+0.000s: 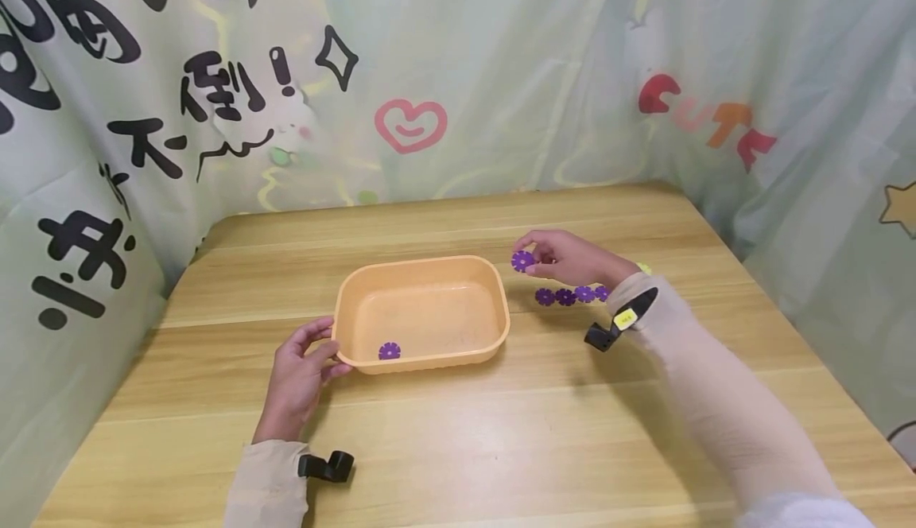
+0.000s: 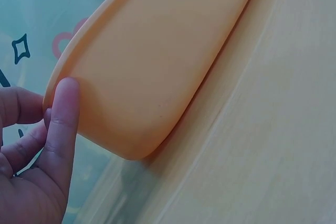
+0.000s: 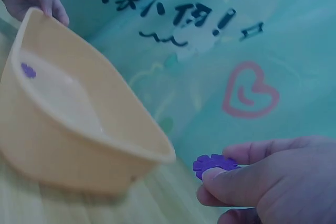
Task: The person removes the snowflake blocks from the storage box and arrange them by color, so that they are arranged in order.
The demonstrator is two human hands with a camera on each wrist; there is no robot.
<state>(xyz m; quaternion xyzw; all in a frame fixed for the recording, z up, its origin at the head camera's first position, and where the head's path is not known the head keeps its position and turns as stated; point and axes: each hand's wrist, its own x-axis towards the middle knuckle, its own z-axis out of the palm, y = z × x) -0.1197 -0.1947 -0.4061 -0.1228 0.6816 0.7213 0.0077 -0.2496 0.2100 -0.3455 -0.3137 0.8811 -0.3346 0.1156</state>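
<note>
An orange plastic basin [image 1: 429, 273] stands on the table, with one purple notched disc [image 1: 390, 351] lying inside near its front wall. My left hand [image 1: 299, 373] pinches the basin's left rim between thumb and fingers; the left wrist view shows the thumb [image 2: 64, 108] against the outer wall. Just right of the basin, my right hand [image 1: 572, 258] holds another purple notched disc [image 1: 522, 262] above the table, pinched between thumb and fingertips. In the right wrist view this snowflake-like disc [image 3: 212, 163] sticks out past the thumb.
A row of several purple discs [image 1: 565, 297] lies on the table below my right hand, partly hidden by the wrist. Something yellow-green [image 1: 644, 269] peeks out behind that wrist. The wooden table [image 1: 444, 448] ends at a printed curtain [image 1: 501, 75] at the back and sides.
</note>
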